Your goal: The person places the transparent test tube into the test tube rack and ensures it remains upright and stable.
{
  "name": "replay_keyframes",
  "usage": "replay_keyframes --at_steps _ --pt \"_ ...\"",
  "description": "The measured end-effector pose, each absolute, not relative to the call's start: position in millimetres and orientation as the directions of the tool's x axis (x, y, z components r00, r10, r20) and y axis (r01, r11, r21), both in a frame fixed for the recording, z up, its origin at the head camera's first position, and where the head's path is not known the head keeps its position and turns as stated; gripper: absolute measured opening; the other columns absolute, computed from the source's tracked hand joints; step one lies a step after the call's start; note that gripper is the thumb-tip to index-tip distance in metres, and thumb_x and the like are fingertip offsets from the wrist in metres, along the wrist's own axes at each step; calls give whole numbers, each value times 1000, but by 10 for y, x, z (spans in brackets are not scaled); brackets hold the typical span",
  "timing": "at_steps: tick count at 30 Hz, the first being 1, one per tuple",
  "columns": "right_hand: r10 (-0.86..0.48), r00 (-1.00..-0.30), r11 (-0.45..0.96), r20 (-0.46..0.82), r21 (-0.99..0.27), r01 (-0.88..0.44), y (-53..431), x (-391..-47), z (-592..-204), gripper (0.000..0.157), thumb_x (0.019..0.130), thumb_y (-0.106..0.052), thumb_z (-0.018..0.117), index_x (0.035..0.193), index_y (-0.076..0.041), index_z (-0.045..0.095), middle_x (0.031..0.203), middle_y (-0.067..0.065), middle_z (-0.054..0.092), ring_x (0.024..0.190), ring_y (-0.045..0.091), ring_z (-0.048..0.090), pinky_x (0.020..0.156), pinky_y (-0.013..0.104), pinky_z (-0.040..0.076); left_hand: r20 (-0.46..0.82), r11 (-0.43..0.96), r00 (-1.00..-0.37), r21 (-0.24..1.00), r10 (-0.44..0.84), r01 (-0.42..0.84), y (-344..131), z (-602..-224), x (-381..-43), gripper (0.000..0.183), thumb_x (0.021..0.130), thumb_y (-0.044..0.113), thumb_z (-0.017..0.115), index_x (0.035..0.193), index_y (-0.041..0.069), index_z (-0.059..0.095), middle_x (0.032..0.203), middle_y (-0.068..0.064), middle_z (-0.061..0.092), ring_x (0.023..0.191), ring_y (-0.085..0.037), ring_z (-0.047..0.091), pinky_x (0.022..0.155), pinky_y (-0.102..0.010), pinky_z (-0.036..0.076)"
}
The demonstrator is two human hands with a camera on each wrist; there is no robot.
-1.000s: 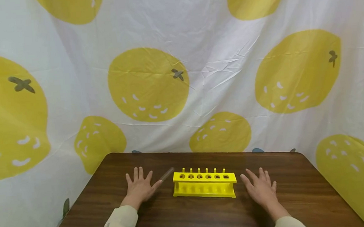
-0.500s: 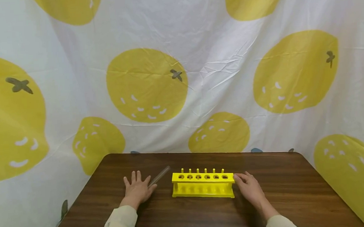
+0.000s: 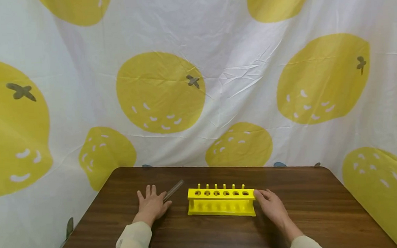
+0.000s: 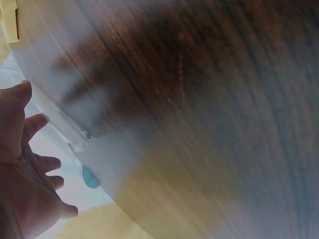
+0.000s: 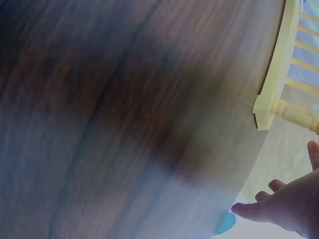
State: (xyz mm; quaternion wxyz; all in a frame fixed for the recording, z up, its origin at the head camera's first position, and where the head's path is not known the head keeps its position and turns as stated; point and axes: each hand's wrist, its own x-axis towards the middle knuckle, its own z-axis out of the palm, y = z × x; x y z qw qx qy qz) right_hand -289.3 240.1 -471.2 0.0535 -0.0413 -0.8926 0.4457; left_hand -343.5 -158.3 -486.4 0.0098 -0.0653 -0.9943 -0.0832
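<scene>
A yellow test tube rack (image 3: pixel 221 199) stands upright on the table, with a row of round holes on top and pegs behind. My right hand (image 3: pixel 271 206) grips the right end of its top plate with thumb and fingers; in the right wrist view the rack's base (image 5: pixel 273 74) shows, but the contact is out of frame. To the left, a clear test tube (image 3: pixel 173 190) lies on the table. My left hand (image 3: pixel 150 207) is beside it, fingers spread. In the left wrist view the tube (image 4: pixel 62 119) passes by the thumb and index finger; whether they touch it I cannot tell.
The dark wooden table (image 3: pixel 205 237) has rounded far corners. A white curtain (image 3: pixel 235 61) printed with yellow lemons hangs behind and along both sides of it.
My right hand has moved left from the table to the rack's right end and taken hold of it. The tube's far end has shifted slightly left; my left hand stays nearly in place.
</scene>
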Motion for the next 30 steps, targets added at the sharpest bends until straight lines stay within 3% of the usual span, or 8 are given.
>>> replay_keyframes --at_steps 10,19,30 --pt "168 -983 540 71 -841 31 2360 -2876 -4736 55 104 -36 51 136 8 54 149 34 34 141 50 26 113 61 20 60 979 -987 134 149 156 -1521 -4854 -3541 43 98 38 60 130 9 64 151 -30 34 143 -49 22 108 -74 10" --pt "198 -978 471 73 -882 29 2280 -2844 -4783 54 105 -36 50 138 6 53 141 28 49 134 47 41 110 59 29 56 980 -989 138 138 145 -1502 -4871 -3589 41 98 35 62 128 7 64 146 -31 39 141 -50 26 107 -75 12" --pt "213 -972 483 98 -876 17 2238 -2833 -4807 55 106 -37 46 139 6 51 141 28 49 134 47 41 110 58 30 115 978 -984 138 138 154 -1384 -4898 -3681 34 97 33 65 120 8 69 134 -26 52 137 -48 34 108 -73 15"
